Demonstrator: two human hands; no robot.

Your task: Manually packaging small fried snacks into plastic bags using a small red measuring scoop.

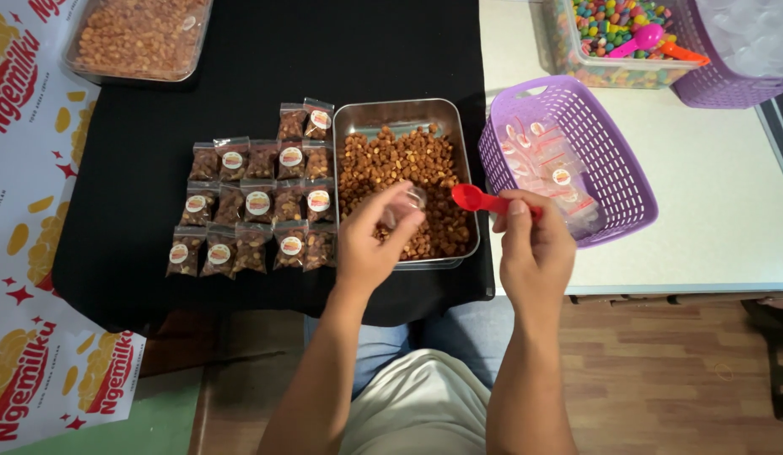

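Left hand [370, 240] raised over the near half of the steel tray [467, 160], forearm coming up from near-centre, wrist bent slightly right; fingers pinched on a small clear plastic pouch [406, 205], held just above the brown nuts [391, 160] in the tray. Can't tell how much is in the pouch, it's mostly see-through and half hidden by the fingers. Right hand [533, 248] sits just right of the tray's near right corner, forearm rising from the near edge, thumb on top; fingers clamped on the handle of a red plastic spoon [480, 200]. Spoon lies roughly level, bowl pointing left over the tray's right edge, just beside the pouch, not touching it as far as I can see. Tray rests on a black cloth [240, 67] over the worktop [712, 194]. Left of the tray: filled, sealed pouches [257, 206] with round labels, laid in rows on the cloth, touching each other. Right of the tray: purple basket [615, 160], tilted, holding empty clear pouches. Far right: clear tub of coloured candies [606, 46] with pink and orange scoops in it, second purple basket [729, 88] beside it. Far left: another clear tub of brown nuts [139, 38]. Printed red-and-white sheet [29, 168] along the left edge.
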